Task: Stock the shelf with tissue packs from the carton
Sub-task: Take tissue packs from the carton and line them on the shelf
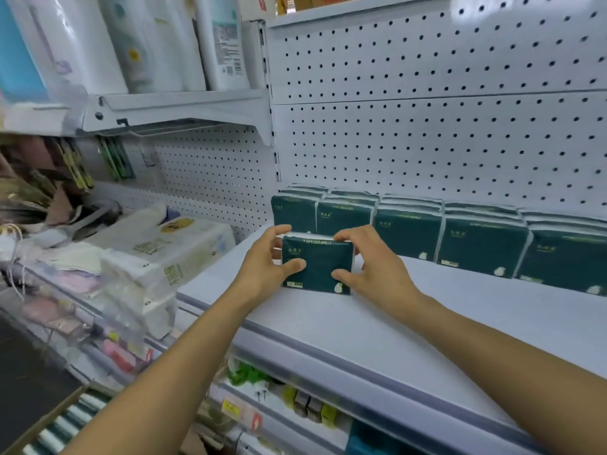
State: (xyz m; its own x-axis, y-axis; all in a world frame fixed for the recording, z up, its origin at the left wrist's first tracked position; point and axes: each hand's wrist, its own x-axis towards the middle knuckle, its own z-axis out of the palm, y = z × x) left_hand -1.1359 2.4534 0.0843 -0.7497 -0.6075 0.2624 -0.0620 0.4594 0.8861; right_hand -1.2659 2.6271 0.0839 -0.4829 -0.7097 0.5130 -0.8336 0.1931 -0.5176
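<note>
Both forearms are bare to the frame edge, with no sleeves, rings or watch showing.

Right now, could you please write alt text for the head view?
Both hands, left hand and right hand, hold a dark green tissue pack upright on a white shelf. A row of matching packs stands behind it against the pegboard.

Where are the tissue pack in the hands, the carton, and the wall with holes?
tissue pack (320, 269), head view, middle of its dark green front.
carton (49, 418), head view, brown edge at bottom left.
wall with holes (443, 126), head view, bare white panel.
</note>
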